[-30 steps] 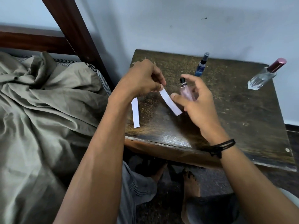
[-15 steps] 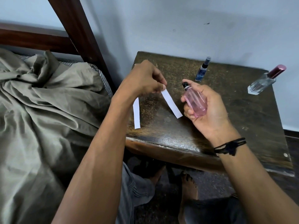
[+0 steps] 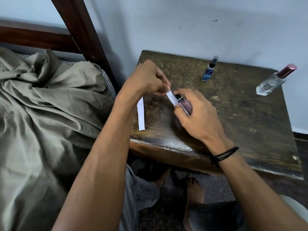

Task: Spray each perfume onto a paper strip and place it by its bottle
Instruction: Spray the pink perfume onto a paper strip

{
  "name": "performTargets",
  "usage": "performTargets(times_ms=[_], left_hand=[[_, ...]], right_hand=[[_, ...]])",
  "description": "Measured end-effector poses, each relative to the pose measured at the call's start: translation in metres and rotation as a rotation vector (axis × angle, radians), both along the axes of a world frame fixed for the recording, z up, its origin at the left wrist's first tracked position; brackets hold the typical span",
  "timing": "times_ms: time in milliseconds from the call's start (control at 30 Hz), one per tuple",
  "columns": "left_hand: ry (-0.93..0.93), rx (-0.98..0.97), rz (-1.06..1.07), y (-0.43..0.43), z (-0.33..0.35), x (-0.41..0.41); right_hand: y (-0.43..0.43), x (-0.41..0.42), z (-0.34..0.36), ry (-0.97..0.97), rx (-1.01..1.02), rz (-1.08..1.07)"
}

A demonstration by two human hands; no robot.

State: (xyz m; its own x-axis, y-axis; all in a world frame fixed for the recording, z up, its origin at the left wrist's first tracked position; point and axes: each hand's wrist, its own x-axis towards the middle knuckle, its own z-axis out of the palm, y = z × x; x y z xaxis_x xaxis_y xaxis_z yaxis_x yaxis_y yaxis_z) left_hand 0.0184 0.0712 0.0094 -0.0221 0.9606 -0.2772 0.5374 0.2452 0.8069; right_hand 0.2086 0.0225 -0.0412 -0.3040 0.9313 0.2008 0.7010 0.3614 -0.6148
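1. Pinching the top end of a paper strip (image 3: 171, 97) between thumb and curled fingers, the left grip (image 3: 148, 79) is holding it over the dark wooden surface (image 3: 241, 117).
2. The right grip (image 3: 198, 114) is wrapping its fingers around a small pink bottle (image 3: 185, 106), whose black nozzle is right next to the strip.
3. A second strip (image 3: 141, 115) is lying near the left edge, beside the left wrist.
4. A blue bottle (image 3: 208, 71) and a clear bottle with a red cap (image 3: 273, 82) are standing at the back.
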Motion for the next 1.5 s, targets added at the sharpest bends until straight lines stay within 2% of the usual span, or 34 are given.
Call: performTargets(times_ms=[1500], left_hand=[[-0.059,-0.017,0.049,0.001,0.001,-0.01]], right_hand=[[-0.015,-0.004,0.0,-0.126,0.005,-0.074]])
